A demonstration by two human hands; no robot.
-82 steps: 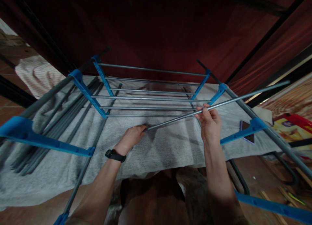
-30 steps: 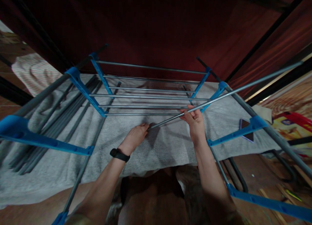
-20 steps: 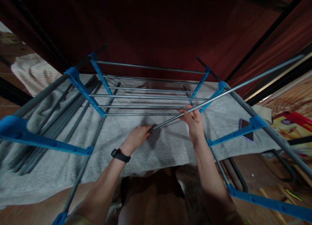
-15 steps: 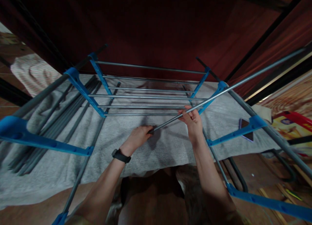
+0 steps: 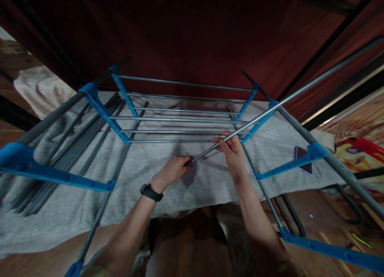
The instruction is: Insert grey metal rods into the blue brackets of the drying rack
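Observation:
A long grey metal rod (image 5: 288,99) slants from the centre up to the far right. My left hand (image 5: 172,171), with a black watch on its wrist, is closed round the rod's near end, just above a grey towel (image 5: 186,189). My right hand (image 5: 232,151) pinches the same rod a little further along. Both hands are inside a rack frame of grey tubes and blue plastic brackets (image 5: 102,111); several thin cross rods (image 5: 180,119) span its far section.
Spare grey rods (image 5: 75,141) lie in a bundle on the towel at the left. A dark phone-like object (image 5: 301,159) lies on the towel at the right. A dark red curtain hangs behind. Colourful packaging (image 5: 360,153) sits at the far right.
My right hand has slid left and nearer to my left hand along the rod. The rod's far end has risen, so the rod tilts more steeply.

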